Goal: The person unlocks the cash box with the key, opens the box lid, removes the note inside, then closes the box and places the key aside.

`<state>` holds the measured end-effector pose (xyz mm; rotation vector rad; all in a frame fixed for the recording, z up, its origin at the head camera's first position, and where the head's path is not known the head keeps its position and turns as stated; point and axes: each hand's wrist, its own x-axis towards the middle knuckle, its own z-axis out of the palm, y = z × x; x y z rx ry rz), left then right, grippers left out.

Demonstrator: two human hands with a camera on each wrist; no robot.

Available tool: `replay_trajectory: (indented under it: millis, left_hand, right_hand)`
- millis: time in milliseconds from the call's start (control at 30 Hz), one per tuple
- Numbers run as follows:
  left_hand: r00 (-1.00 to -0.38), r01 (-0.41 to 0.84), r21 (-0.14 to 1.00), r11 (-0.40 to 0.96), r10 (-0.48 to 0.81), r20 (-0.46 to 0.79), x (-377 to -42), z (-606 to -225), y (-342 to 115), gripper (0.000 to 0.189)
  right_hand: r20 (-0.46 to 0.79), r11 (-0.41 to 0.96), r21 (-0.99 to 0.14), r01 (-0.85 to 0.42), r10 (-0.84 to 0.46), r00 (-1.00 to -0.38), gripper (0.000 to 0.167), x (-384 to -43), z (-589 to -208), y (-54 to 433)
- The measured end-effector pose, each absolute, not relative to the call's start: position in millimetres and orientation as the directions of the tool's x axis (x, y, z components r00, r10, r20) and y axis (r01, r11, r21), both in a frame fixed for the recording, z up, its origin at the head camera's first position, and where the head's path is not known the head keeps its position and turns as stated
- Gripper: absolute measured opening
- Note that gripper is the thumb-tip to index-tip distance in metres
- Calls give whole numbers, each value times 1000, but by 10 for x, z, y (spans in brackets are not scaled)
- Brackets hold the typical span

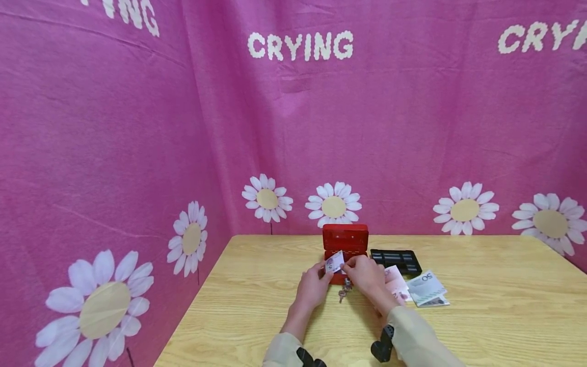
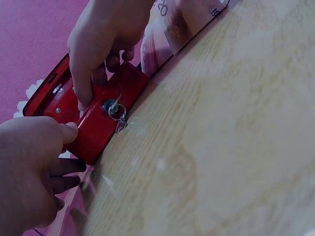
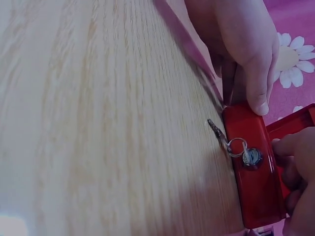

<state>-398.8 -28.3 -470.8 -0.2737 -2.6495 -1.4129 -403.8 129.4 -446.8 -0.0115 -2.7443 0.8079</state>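
1. At the red cash box's (image 3: 258, 189) eight o'clock, grips its left end with the left hand (image 1: 314, 286), thumb on the rim.
2. At centre, below the lid (image 1: 345, 235) raised at twelve, pale purple note (image 1: 334, 262) in the opening.
3. At six, keys (image 1: 341, 295) hanging.
4. At four, touches the note with the right hand (image 1: 367, 277); pinching or pressing, cannot tell.
5. At three, black tray (image 1: 396, 258); beyond four, pinkish notes (image 1: 398, 284), green note (image 1: 425, 287).

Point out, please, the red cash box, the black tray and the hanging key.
Red cash box (image 2: 94, 135): left wrist view, front wall.
Black tray (image 1: 396, 260): head view, compartmented middle.
Hanging key (image 3: 216, 130): right wrist view, on its shaft.
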Motion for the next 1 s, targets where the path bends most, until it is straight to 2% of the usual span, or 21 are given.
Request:
replay_trajectory:
  millis: [233, 567, 1000]
  left_hand:
    - [-969, 243, 791, 561, 98, 228, -3994, -4717, -273, 46]
    - [-971, 231, 788, 570, 87, 222, -3994, -4735, -278, 46]
    - [-977, 208, 794, 571, 83, 197, -3981, -4722, -276, 49]
  right_hand:
    - [279, 804, -591, -71, 121, -953, 25, -3952, -4393, 1302]
    - [301, 662, -737, -137, 139, -943, 27, -3816, -4303, 1421]
    - [332, 612, -772, -169, 162, -929, 27, -3585, -4139, 1749]
